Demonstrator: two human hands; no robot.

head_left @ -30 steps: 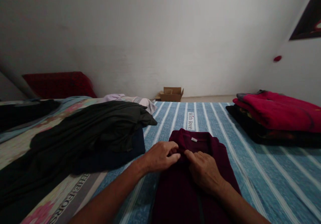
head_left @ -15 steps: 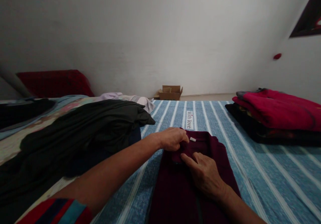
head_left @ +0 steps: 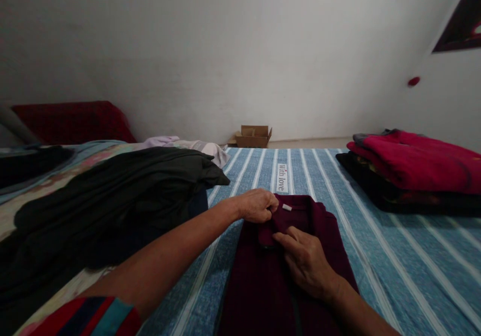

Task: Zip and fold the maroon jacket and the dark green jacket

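A maroon collared shirt (head_left: 259, 286), folded to a long rectangle, lies on the blue striped bedsheet (head_left: 379, 256) with its collar at the far end. My left hand (head_left: 259, 204) is closed on the left part of the collar, fingers curled over the cloth. Lower down, my right hand (head_left: 306, 261) pinches the collar's front edge near the neck opening. A small white label (head_left: 287, 207) shows inside the neck. Part of the shirt's front is covered by my right hand and forearm.
A heap of dark clothes (head_left: 124, 190) lies to the left. On the right sits a folded stack topped by a pink-red garment (head_left: 421, 160). A cardboard box (head_left: 252, 138) stands by the wall beyond the bed, and a dark red object (head_left: 71, 123) is at the far left.
The view has shifted slightly. Both hands stay on the collar, the left drawn back a little to the left, and the collar's left flap lies somewhat flatter.
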